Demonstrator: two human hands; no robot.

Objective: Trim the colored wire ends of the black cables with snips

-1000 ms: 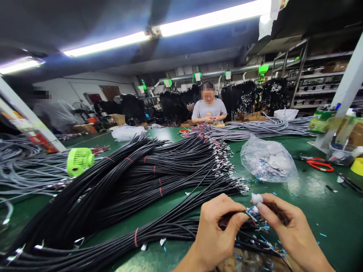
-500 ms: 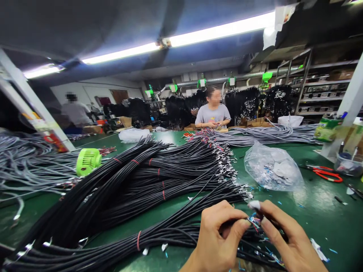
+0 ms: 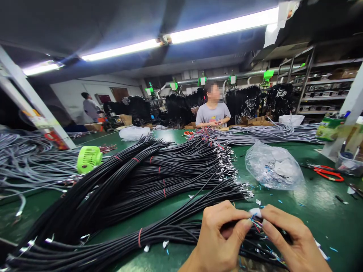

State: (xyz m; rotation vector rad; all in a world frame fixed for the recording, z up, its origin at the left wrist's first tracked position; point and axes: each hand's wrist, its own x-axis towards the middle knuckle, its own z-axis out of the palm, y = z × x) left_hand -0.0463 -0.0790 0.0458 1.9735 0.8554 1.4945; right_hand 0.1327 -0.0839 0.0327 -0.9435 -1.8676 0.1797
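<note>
My left hand (image 3: pixel 224 230) pinches thin coloured wires (image 3: pixel 256 223) between thumb and forefinger. Blue, red and pale strands stick out to the right of that pinch. Opposite it, the thumb and forefinger of my right hand (image 3: pixel 292 234) close on the same strands. Something white (image 3: pixel 255 212) shows at the right forefinger's tip; whether it is a wrap on the finger or a loose scrap, I cannot tell. Beneath both hands lie black cables (image 3: pixel 178 234), partly hidden, with their bundle tied by a red band (image 3: pixel 140 237).
Tied bundles of black cables (image 3: pixel 181 166) cover the table's middle. A clear plastic bag (image 3: pixel 273 166) of scraps and red-handled pliers (image 3: pixel 329 173) lie to the right. Left stands a green fan (image 3: pixel 89 159) beside grey cables (image 3: pixel 36 162). A co-worker (image 3: pixel 213 111) is across the table.
My right forefinger and the white piece have dropped slightly nearer the wires; my left hand keeps its pinch. A person in the left background has moved to the right.
</note>
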